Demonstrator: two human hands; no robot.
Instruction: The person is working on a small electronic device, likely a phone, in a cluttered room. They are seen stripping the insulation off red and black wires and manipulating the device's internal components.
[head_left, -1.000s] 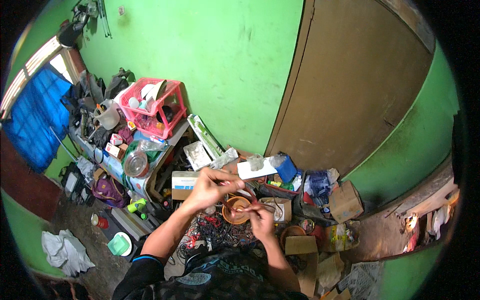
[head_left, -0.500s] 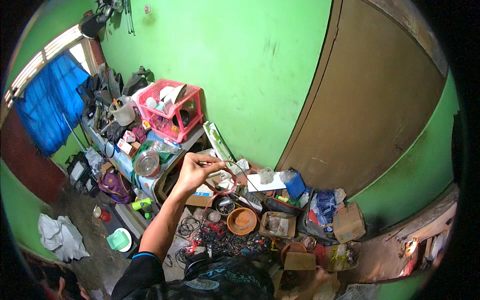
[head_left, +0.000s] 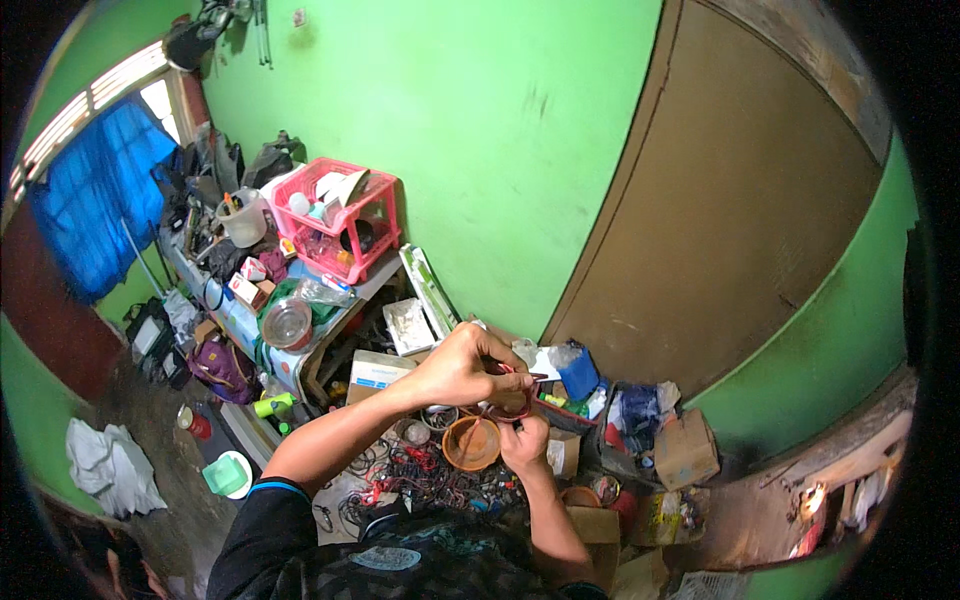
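My left hand is raised in front of me, its fingers closed around a small coil of reddish wire. Just below it and to the right, my right hand is closed on the lower part of the same coil. The loops hang between the two hands, partly hidden by the fingers. Beneath them on the floor stands an orange bowl, and a tangle of black and red cables spreads around it.
Cardboard boxes and a blue container crowd the floor at right, before a brown door. A cluttered table with a pink plastic rack stands at left. Part of another person shows at lower left.
My right hand has come up from the lower right and taken hold of the wire coil. My left hand has moved right and slightly down with it.
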